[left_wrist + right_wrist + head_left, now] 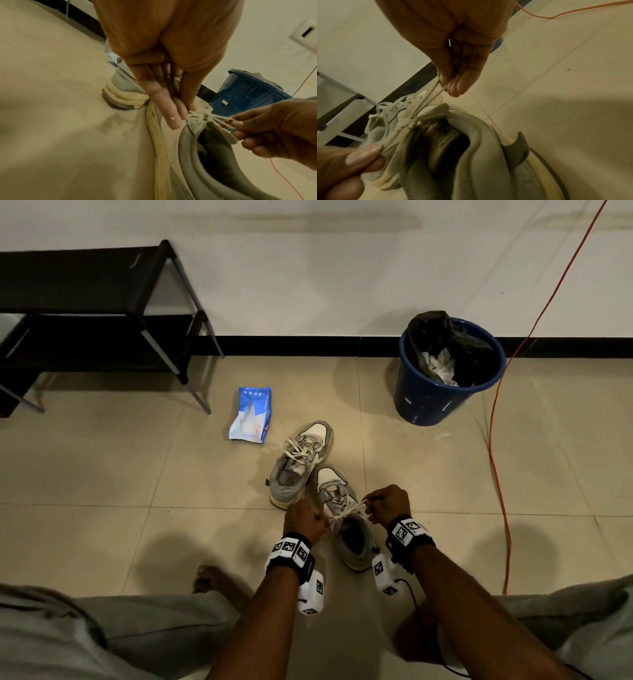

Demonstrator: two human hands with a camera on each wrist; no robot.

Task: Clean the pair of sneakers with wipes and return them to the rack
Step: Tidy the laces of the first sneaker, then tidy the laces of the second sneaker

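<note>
Two grey-and-cream sneakers stand on the floor. The far sneaker (pixel 301 460) lies with loose laces. The near sneaker (pixel 346 518) sits between my hands, its laces (pixel 346 511) pulled taut into a knot (pixel 404 123). My left hand (pixel 305 520) pinches one lace loop at the shoe's left side (pixel 181 108). My right hand (pixel 387 505) pinches the other lace strands (pixel 433 89) on the right. A blue wipes pack (pixel 251 414) lies on the floor beyond the shoes. The black shoe rack (pixel 85 313) stands at the far left against the wall.
A blue bin (pixel 445 371) with a black liner and used wipes stands at the back right. An orange cable (pixel 496 457) runs down the floor on the right. My knees and a bare foot (pixel 212 580) fill the bottom edge.
</note>
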